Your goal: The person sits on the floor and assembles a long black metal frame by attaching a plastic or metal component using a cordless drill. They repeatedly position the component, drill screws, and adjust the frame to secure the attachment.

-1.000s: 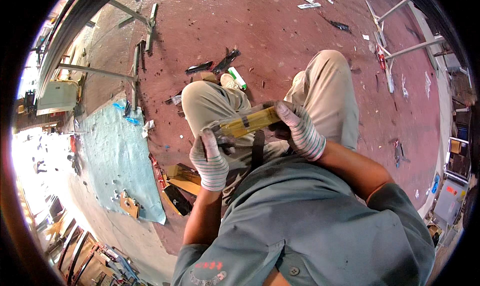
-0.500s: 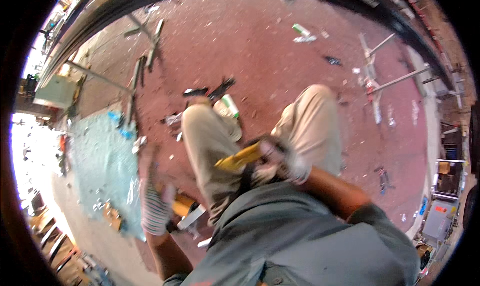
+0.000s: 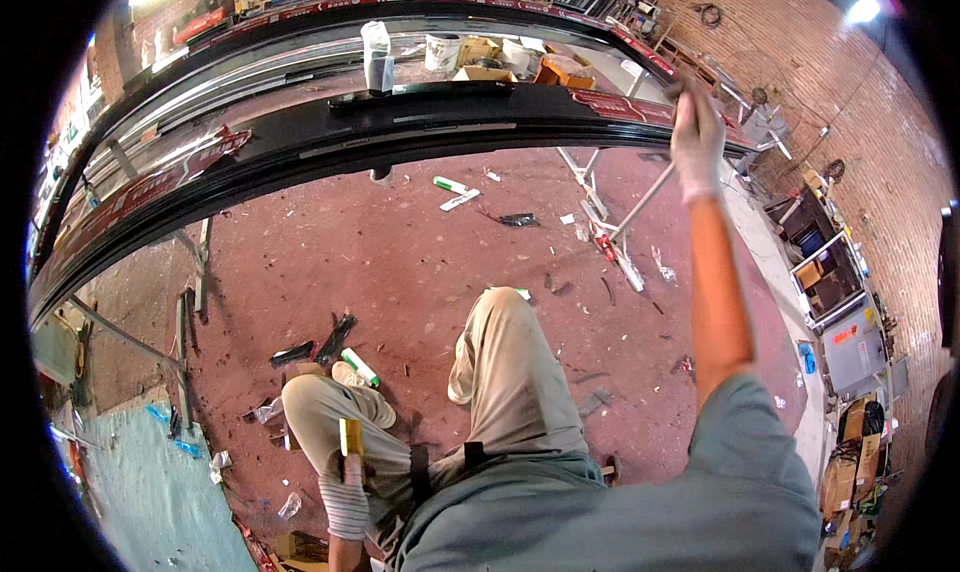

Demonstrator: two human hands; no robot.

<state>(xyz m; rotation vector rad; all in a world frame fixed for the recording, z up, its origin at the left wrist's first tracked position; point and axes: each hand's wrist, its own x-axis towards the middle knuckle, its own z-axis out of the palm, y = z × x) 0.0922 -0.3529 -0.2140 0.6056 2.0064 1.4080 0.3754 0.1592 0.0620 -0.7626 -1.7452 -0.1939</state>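
Observation:
My left hand (image 3: 345, 502), in a striped pale glove, is low beside my left thigh. Its fingers are closed around a short yellow tool (image 3: 350, 438) that points up; its exact kind does not show. My right arm stretches far forward and to the right. The gloved right hand (image 3: 698, 137) is at the right part of a long black frame (image 3: 420, 117), overlapping its red-printed film. Its fingertips are blurred, so I cannot make out whether they grip anything. The black frame lies across trestle legs in front of me.
Metal trestle legs (image 3: 590, 197) stand under the frame. Scraps and green-white packets (image 3: 455, 186) litter the red floor (image 3: 330, 232). Beyond the frame are a white bucket (image 3: 442, 52) and cardboard boxes (image 3: 565, 70). A blue-green sheet (image 3: 150, 492) lies at left; a grey box (image 3: 855, 347) stands at right.
My right hand has left my lap and reached up to the frame. The yellow tool, at my right hand before, is now in my left. The view has tilted up.

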